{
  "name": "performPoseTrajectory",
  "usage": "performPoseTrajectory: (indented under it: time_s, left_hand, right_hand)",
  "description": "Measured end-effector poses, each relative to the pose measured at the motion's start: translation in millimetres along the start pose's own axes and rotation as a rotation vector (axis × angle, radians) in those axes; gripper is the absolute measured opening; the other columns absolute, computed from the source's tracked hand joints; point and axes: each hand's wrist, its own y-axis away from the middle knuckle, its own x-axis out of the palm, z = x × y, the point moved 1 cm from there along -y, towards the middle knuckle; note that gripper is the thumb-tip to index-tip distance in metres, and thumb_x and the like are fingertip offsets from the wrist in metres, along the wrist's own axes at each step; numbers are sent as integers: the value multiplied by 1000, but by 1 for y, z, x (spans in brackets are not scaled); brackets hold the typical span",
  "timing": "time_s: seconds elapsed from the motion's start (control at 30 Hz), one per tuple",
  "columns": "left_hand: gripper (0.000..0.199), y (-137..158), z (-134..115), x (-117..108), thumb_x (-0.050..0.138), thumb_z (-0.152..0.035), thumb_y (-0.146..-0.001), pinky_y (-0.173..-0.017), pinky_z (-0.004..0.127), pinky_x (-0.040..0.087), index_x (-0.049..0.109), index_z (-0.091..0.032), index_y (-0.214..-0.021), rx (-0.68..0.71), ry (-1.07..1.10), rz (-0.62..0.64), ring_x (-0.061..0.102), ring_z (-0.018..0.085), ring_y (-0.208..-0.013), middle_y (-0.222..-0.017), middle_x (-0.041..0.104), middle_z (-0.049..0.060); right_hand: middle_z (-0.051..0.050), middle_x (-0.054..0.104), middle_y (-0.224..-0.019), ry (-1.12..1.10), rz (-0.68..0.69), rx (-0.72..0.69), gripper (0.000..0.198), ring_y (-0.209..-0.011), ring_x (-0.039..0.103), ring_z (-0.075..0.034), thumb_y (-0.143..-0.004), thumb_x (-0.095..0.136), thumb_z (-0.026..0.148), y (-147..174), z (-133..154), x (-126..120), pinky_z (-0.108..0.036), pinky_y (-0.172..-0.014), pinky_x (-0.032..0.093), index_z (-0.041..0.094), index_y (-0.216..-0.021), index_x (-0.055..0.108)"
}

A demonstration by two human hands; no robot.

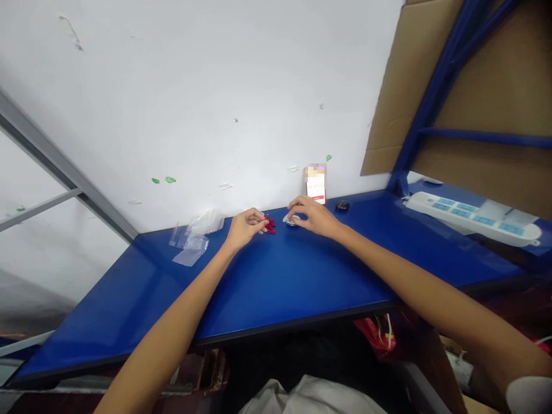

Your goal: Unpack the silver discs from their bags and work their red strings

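Observation:
My left hand [247, 227] is closed in a pinch at the left side of a small heap of red, cord-like pieces [270, 225]. Whether one of these pieces is between the fingertips is too small to tell. Just to the right, my right hand [311, 215] curls over a small round silvery thing [292, 222] lying on the blue table [276, 282]. Its fingertips are bent down at a whitish bit on the left rim of that thing, and the fingers partly cover it.
Clear plastic bags [196, 233] lie at the left by the wall. A lit phone [316, 187] leans upright against the wall, with a small black object [342, 205] beside it. A white power strip [472, 217] lies at the right, near a blue frame [431, 92].

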Motion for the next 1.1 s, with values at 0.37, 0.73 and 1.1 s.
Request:
performPoseTrajectory:
  time_s: [0.37,0.73,1.1]
  left_hand:
    - [32,2,-16,3,84,-49,-86,-94,42,61,81,-18,-94,96,7,14,75,27,-105,-115,79,14]
    - [37,4,-26,6,75,-49,-95,-70,32,57,83,-17,-112,105,20,-58,73,21,-81,-93,78,8]
    - [25,11,-29,13,76,-40,-95,-87,37,59,84,-27,-116,196,-245,-82,77,25,-91,-102,82,4]
  right_hand:
    - [1,85,-99,-110,30,181,20,-90,81,-23,-98,67,28,5,8,1,-35,-86,61,30,-111,83]
    - [-5,83,-110,-627,-33,389,29,-105,81,-28,-84,85,38,1,21,18,-47,-100,67,25,-109,78]
    - [-6,83,-101,-751,-101,439,31,-88,83,-26,-89,80,49,2,20,34,-39,-78,71,24,-107,72]
